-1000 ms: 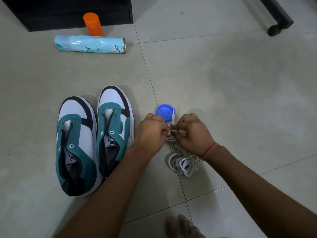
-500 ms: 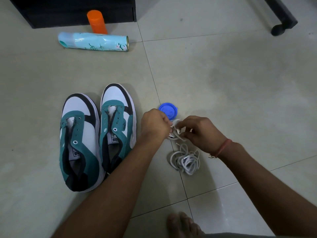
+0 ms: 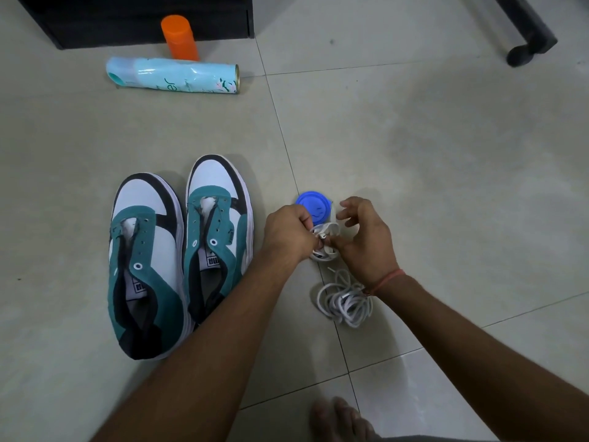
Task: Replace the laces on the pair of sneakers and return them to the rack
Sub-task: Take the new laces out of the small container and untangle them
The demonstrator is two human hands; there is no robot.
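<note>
Head view: left grip (image 3: 288, 232) pinches white lace bundle (image 3: 325, 239); right grip (image 3: 365, 239) pinches it too, upper fingers loose. Second lace (image 3: 345, 303) below, sneakers (image 3: 178, 250) left.

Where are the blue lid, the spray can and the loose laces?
Blue lid (image 3: 312, 204), head view, top face.
Spray can (image 3: 178, 74), head view, middle of its side.
Loose laces (image 3: 345, 303), head view, middle of the coil.
</note>
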